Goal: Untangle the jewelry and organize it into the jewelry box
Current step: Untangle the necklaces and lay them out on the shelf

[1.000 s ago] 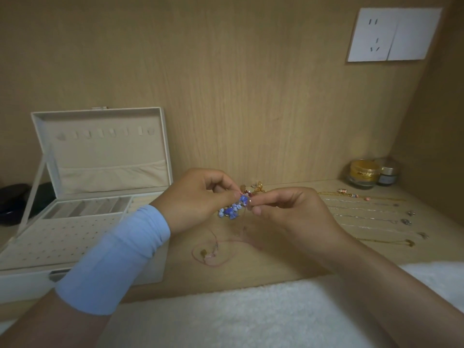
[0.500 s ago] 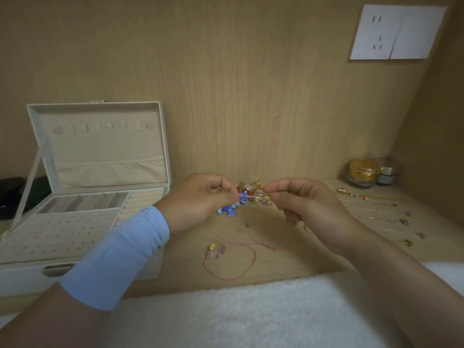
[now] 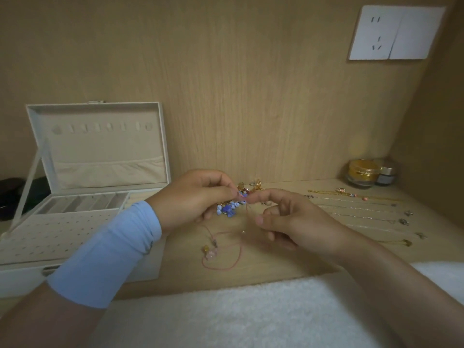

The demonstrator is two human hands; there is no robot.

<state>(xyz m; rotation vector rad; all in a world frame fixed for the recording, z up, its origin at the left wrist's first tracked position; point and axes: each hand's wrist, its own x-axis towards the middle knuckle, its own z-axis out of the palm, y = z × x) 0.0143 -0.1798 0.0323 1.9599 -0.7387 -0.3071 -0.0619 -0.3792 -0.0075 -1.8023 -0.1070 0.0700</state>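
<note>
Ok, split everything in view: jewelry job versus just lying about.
Job: beaded tangle in the left hand; pink cord bracelet; laid-out chains; open jewelry box.
Lying about: gold-lidded jar; silver-lidded jar; wall socket; white towel.

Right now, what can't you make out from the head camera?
Head view only.
1. How strands knot in the tangle: too small, partly behind the left hand.
2. Whether the right hand pinches a strand: too fine, blurred.
3. The front of the box: covered by the sleeve; its left corner is cut by the frame edge.
4. Clasps on the chains: too small.
</note>
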